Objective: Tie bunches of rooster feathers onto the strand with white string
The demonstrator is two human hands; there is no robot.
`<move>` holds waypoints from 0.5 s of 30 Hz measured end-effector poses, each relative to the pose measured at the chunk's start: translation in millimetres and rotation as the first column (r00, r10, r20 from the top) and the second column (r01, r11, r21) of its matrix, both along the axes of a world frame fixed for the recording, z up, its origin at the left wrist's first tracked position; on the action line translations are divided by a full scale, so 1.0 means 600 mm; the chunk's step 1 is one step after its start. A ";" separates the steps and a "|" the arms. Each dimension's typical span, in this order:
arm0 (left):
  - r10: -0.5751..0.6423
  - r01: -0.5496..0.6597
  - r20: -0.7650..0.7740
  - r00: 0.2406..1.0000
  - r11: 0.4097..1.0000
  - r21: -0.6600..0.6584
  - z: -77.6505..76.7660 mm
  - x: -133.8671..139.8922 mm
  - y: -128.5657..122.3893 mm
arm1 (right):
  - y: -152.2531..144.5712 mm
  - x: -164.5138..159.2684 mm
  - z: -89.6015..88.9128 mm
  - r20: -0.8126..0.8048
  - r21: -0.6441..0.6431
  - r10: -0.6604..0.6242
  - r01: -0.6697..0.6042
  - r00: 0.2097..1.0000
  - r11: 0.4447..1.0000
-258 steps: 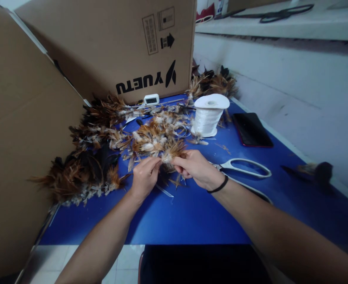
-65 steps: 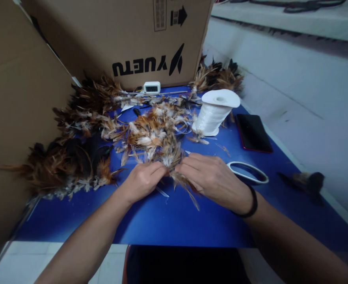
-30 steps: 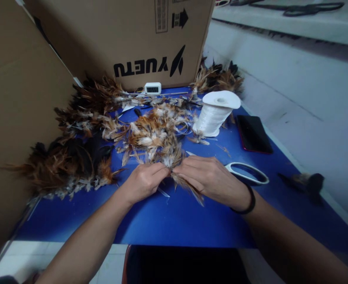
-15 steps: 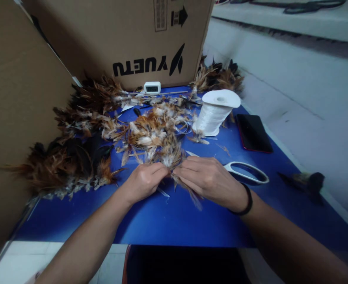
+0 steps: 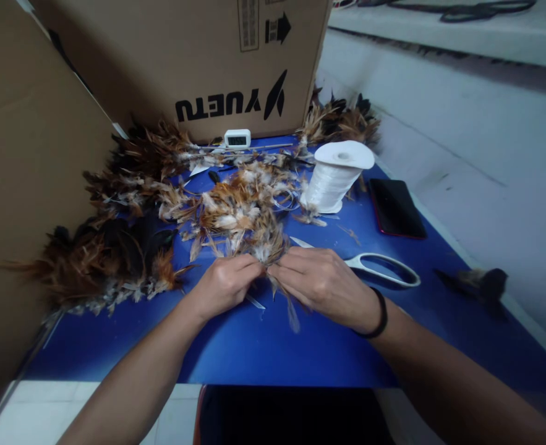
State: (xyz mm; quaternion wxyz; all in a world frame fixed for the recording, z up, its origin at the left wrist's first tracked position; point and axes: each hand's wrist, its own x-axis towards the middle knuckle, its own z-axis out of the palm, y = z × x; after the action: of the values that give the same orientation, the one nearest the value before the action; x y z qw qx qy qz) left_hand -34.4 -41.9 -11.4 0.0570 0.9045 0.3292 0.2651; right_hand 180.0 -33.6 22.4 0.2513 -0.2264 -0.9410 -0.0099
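Together, the left hand (image 5: 226, 283) and right hand (image 5: 326, 284) pinched closed on a small feather bundle (image 5: 268, 250) just above the blue counter (image 5: 273, 346), light, soft and easily crushed, probably best held by its quills, which the fingers hid.

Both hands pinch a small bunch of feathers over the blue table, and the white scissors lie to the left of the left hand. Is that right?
Not quite. In the head view the scissors lie to the right of the right hand, not left of the left hand. The rest holds: both hands pinch a small bunch of feathers over the blue table.
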 end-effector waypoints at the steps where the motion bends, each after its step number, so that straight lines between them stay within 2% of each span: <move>1: 0.005 -0.005 0.052 0.999 1.000 0.000 0.002 0.001 0.002 | 0.000 0.001 0.001 -0.025 -0.024 -0.007 0.007 1.000 1.000; 4: 0.039 -0.031 0.267 0.963 0.999 -0.034 0.013 0.005 0.007 | 0.002 0.007 0.006 -0.168 -0.106 -0.060 0.043 0.984 0.993; 7: 0.121 -0.029 0.422 0.899 0.976 -0.218 0.024 0.005 0.012 | 0.004 0.013 0.011 -0.354 -0.158 -0.166 0.116 0.921 0.981; 11: 0.269 0.030 0.543 0.796 0.877 -0.480 0.019 0.000 0.014 | 0.006 0.016 0.011 -0.483 -0.238 -0.281 0.184 0.829 0.954; 15: 0.429 0.219 0.688 0.586 0.733 -0.644 0.001 -0.001 0.015 | 0.007 0.009 0.004 -0.502 -0.340 -0.316 0.152 0.805 0.928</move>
State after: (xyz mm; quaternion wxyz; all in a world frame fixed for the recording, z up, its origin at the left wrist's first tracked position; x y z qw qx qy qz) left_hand -35.2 -32.8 -10.7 0.5028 0.5756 0.3961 0.5089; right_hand 185.1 -29.2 24.6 0.4719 -0.3687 -0.7850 0.1588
